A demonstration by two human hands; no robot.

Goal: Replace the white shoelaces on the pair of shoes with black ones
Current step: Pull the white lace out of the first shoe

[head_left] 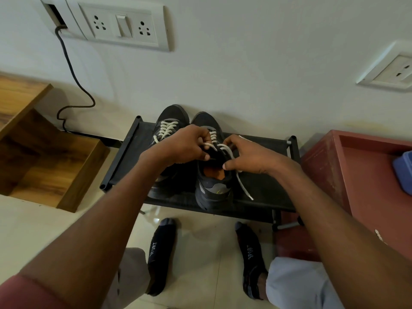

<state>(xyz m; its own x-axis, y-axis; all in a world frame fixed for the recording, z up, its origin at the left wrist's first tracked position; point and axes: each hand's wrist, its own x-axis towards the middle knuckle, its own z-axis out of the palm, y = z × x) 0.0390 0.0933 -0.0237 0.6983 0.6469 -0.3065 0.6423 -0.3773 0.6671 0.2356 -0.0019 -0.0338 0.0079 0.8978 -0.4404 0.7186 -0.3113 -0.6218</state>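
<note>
- Head view: left hand [182,144] pinches the right shoe's [214,172] white lace [225,150].
- Right hand [249,156], fingers curled, grips the same lace.
- Left shoe [166,134] sits laced on the black rack [267,197].

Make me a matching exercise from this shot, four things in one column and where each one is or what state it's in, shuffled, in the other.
Things:
1. left shoe
2. right shoe
3. black cable
4. blue object

Places or states:
A. in the red tray at the right edge
B. white lace partly loosened, one end trailing onto the black rack
C. white lace fully threaded
D. hanging down the wall from the switch plate

Pairs: 1-C, 2-B, 3-D, 4-A

The left hand and the right hand are both working on the right shoe's white lace.
</note>
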